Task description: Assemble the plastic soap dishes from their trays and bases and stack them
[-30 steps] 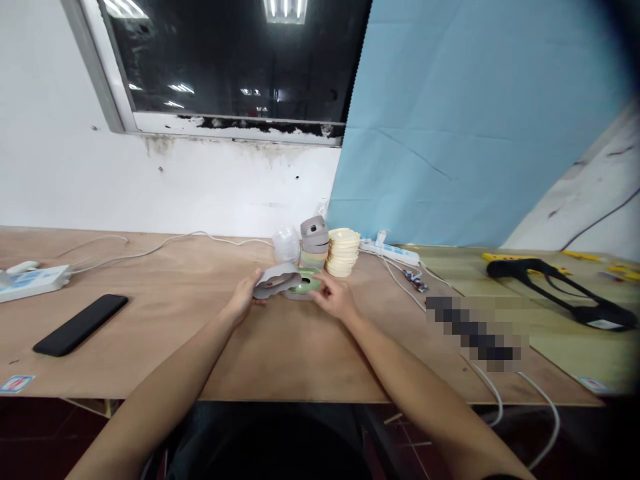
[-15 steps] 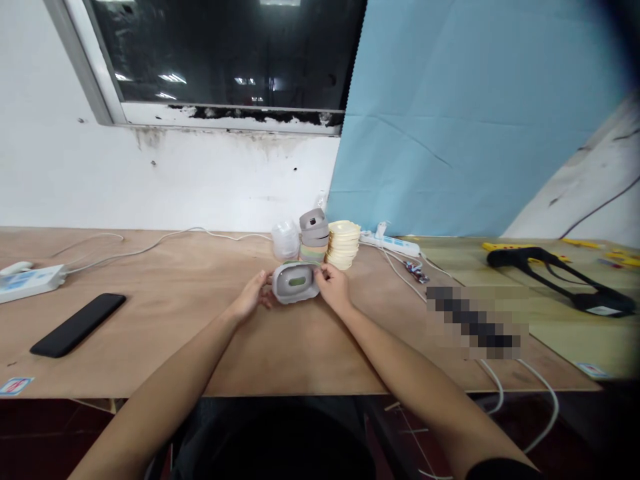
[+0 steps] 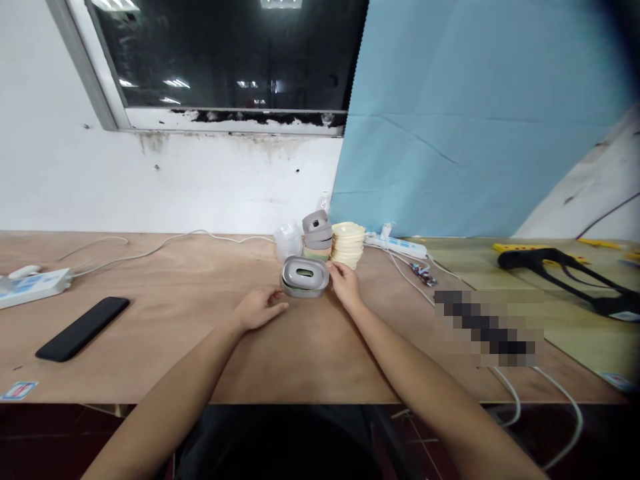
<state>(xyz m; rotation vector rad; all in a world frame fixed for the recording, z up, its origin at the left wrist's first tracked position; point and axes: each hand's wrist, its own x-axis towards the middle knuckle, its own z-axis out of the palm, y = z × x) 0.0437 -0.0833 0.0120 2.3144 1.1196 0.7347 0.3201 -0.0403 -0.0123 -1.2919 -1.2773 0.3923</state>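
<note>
A grey oval plastic container [image 3: 306, 291] rests on the table in front of me. Its grey top piece [image 3: 293, 267] has a long slot and sits slightly tilted, with a thin green line showing at the gap on the left. My right hand [image 3: 345, 283] pinches this top piece at its right end. Just left of the container lies my left hand [image 3: 260, 308], thumb stretched out and fingers apart, the fingertips close to the container's side. Behind stand a stack of grey, orange and green containers [image 3: 317, 235], clear plastic pieces [image 3: 288, 241] and a stack of cream-yellow pieces [image 3: 347, 243].
On the left lie a black phone [image 3: 84, 329] and a white power strip [image 3: 37, 288]. To the right are another power strip [image 3: 400, 246], white cables, a blurred-out dark object [image 3: 487, 328] and a black frame-like object [image 3: 565, 280]. The table's front edge [image 3: 300, 403] runs near my body.
The grey piece, tipped up between both hands before, now sits flatter on the container, slotted side up. My left hand has come off it and lowered to the table; my right stays at its end.
</note>
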